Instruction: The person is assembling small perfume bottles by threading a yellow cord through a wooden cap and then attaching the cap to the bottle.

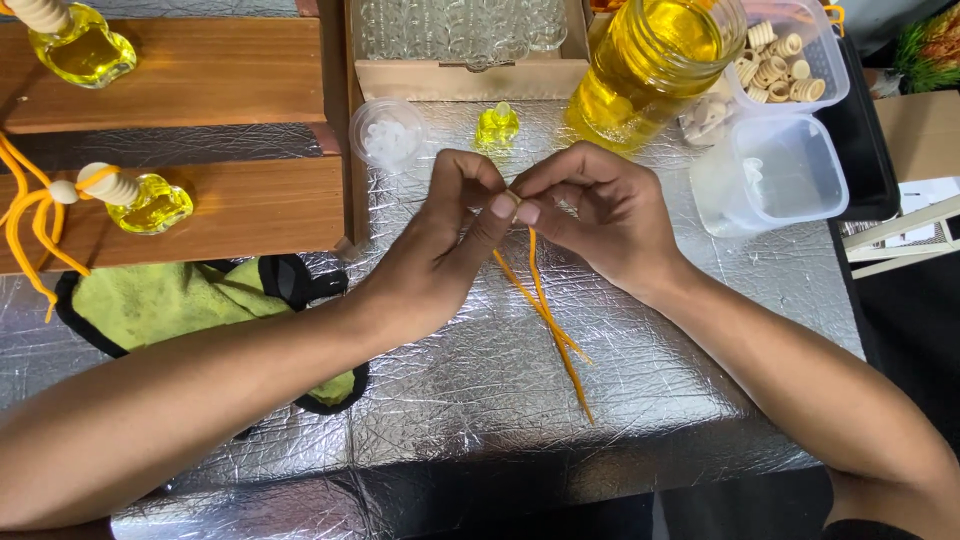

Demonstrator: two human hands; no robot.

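Both hands meet over the silver foil table (500, 400). My left hand (440, 250) and my right hand (600, 215) pinch the top of an orange cord (548, 320) between fingertips, with a small pale piece at the pinch, barely visible. The cord's two strands hang down toward me across the foil. A small yellow-filled glass bottle (497, 125) stands just beyond my fingers.
A large jar of yellow liquid (650, 60) stands at back right, beside clear tubs of wooden caps (790, 60) and an empty tub (780, 175). A round lid with white plugs (388, 135), a box of glass bottles (460, 35), wooden shelves with finished bottles (150, 205), a green cloth (170, 300).
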